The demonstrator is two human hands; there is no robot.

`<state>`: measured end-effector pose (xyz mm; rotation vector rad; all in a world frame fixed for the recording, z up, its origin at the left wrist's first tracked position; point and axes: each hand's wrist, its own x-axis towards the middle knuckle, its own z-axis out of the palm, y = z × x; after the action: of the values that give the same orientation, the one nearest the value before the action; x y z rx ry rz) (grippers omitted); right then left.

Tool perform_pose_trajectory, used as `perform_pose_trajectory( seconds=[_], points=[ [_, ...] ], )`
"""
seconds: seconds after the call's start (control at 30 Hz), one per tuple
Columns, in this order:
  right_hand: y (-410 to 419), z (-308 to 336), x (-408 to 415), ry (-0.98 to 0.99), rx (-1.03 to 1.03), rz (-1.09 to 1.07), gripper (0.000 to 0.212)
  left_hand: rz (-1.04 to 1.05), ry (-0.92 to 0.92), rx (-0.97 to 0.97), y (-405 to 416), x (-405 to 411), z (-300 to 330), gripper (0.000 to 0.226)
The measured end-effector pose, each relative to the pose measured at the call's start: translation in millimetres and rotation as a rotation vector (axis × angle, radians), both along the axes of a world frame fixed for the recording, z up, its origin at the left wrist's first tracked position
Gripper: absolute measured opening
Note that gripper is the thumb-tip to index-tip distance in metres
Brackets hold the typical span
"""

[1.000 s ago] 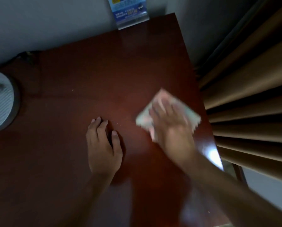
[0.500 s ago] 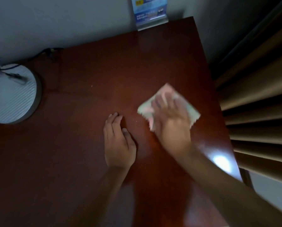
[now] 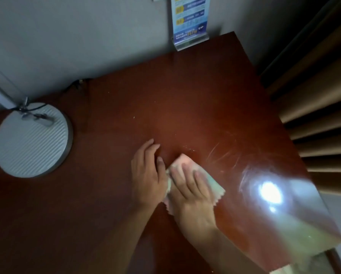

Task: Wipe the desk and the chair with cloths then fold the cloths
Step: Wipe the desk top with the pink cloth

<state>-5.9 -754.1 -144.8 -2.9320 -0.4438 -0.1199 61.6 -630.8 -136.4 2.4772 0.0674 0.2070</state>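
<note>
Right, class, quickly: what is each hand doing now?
Left hand: open, flat on the desk.
Right hand: open, pressing the cloth down.

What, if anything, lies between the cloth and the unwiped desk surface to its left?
The left hand rests flat on the desk, touching the cloth under the right hand. Farther left stands the round lamp base.

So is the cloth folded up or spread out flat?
Mostly flat: the cloth lies on the desk under the right hand's straight fingers. Whether it is doubled over, I cannot tell.
</note>
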Motion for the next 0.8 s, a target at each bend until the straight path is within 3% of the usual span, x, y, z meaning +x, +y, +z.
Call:
perform_pose_trajectory(
  seconds=[0.1, 0.2, 0.3, 0.4, 0.47, 0.6, 0.67, 0.8],
  points=[
    [26, -9, 52, -0.043, 0.040, -0.168, 0.047, -0.102, -0.001, 0.061, 28, 20, -1, 0.036],
    [-18, -11, 97, -0.064, 0.009, -0.471, 0.044, -0.283, 0.012, 0.197, 33, 24, -7, 0.039],
    [-30, -1, 104, -0.018, 0.072, -0.609, 0.046, -0.328, 0.021, 0.256, 31, 18, -12, 0.042],
    [20, -5, 60, -0.023, 0.015, -0.398, 0.045, -0.304, -0.005, 0.246, 32, 16, -14, 0.044],
    [11, -7, 59, -0.040, 0.046, -0.291, 0.043, -0.311, -0.009, 0.248, 32, 18, -14, 0.044],
    [-72, -1, 117, -0.031, 0.081, -0.584, 0.048, -0.288, 0.031, 0.215, 31, 16, -10, 0.044],
    [-71, 2, 118, -0.029, 0.105, -0.650, 0.047, -0.279, 0.022, 0.204, 31, 18, -10, 0.043],
    [7, 5, 33, -0.026, 0.063, -0.338, 0.044, -0.285, -0.031, 0.183, 31, 18, -12, 0.040]
  ],
)
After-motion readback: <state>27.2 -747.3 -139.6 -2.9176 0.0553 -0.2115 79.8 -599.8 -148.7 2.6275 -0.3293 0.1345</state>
